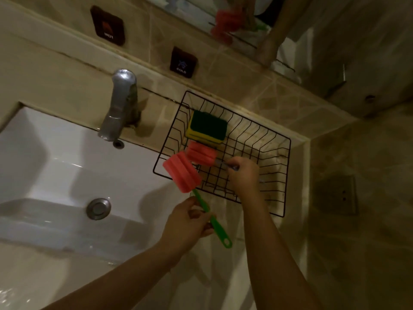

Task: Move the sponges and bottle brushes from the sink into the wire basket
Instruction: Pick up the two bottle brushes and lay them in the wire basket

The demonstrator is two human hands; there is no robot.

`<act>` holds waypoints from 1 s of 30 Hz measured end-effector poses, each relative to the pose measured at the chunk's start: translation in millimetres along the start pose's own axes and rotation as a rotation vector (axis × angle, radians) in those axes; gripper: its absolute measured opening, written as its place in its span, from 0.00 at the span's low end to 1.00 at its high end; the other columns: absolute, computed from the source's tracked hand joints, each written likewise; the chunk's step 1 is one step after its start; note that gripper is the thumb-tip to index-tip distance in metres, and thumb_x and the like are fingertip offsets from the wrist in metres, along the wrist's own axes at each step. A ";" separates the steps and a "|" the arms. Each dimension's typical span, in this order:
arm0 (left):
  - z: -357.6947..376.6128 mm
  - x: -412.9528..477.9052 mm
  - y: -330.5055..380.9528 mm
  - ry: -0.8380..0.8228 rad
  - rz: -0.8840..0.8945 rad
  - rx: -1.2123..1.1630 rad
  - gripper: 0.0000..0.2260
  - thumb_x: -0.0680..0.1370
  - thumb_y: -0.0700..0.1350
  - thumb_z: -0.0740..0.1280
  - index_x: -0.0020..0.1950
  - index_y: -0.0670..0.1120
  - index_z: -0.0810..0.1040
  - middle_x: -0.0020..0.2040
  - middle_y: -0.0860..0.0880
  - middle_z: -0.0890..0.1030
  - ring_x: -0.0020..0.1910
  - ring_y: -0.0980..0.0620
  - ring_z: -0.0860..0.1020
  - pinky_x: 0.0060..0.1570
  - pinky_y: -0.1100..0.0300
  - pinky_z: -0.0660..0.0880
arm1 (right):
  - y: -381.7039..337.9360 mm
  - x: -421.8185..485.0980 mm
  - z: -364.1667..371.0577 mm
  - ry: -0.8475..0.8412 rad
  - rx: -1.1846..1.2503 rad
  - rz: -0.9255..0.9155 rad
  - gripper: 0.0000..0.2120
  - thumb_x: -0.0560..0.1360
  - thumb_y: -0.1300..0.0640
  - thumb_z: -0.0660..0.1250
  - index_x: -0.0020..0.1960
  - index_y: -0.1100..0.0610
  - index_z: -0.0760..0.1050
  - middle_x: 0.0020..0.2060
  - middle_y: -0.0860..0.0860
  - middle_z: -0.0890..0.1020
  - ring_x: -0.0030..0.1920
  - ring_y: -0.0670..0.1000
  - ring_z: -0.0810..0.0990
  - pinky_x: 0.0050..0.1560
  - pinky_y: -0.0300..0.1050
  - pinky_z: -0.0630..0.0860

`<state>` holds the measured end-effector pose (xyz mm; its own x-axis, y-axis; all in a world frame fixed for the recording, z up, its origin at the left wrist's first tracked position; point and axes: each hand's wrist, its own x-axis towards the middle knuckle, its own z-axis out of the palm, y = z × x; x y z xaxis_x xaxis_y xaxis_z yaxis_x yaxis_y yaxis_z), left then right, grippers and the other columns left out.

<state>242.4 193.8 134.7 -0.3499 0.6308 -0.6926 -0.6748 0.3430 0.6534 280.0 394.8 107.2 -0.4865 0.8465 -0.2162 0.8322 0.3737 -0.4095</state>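
Basket (pixel 277 175) sits on the counter (pixel 223 220) right of the sink (pixel 55 164), back rim near the tiled wall (pixel 223 70); its right half is bare wire. Sponges (pixel 206 127) stacked in its back-left corner. Sink basin shows only the drain (pixel 98 208), tap (pixel 119 104) above. Dim light, beige tile. My right hand (pixel 243 175) is inside the basket, fingers pinched on the handle of a pink brush (pixel 201 154) lying just beside the sponges. My left hand (pixel 190 220) grips the green handle of a second brush (pixel 182 173), head over the basket's left rim.
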 end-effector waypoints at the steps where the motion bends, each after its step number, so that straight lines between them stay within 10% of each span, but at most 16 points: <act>1: 2.2 1.8 -1.2 -0.003 -0.007 0.011 0.06 0.75 0.38 0.71 0.51 0.46 0.78 0.43 0.39 0.85 0.41 0.46 0.86 0.41 0.58 0.82 | 2.2 6.4 3.6 -0.018 -0.009 0.002 0.11 0.72 0.63 0.68 0.51 0.53 0.83 0.48 0.53 0.86 0.49 0.53 0.82 0.49 0.45 0.78; 4: 6.9 8.7 -2.2 0.000 -0.037 0.012 0.07 0.74 0.38 0.71 0.51 0.45 0.79 0.42 0.40 0.85 0.40 0.46 0.86 0.40 0.60 0.81 | 1.9 19.6 15.5 -0.064 -0.004 0.038 0.12 0.73 0.63 0.68 0.55 0.53 0.82 0.51 0.53 0.85 0.47 0.50 0.80 0.38 0.30 0.71; 11: 11.9 24.8 8.9 0.033 -0.028 0.068 0.04 0.74 0.38 0.71 0.48 0.44 0.79 0.43 0.41 0.86 0.39 0.48 0.86 0.37 0.60 0.82 | -1.6 39.0 36.4 -0.193 0.102 0.142 0.17 0.73 0.66 0.67 0.58 0.52 0.80 0.57 0.53 0.82 0.45 0.48 0.78 0.34 0.33 0.71; 30: 76.3 78.5 55.4 0.140 -0.404 -0.372 0.18 0.77 0.27 0.59 0.67 0.37 0.68 0.63 0.34 0.73 0.57 0.36 0.79 0.38 0.51 0.83 | 13.0 16.3 -74.8 -0.015 0.384 -0.118 0.05 0.75 0.57 0.70 0.50 0.52 0.81 0.43 0.46 0.83 0.46 0.43 0.81 0.46 0.36 0.75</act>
<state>227.1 315.5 139.9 -0.0821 0.3939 -0.9155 -0.9477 0.2534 0.1940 302.8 441.8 164.7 -0.5792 0.7995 -0.1594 0.6119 0.2971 -0.7330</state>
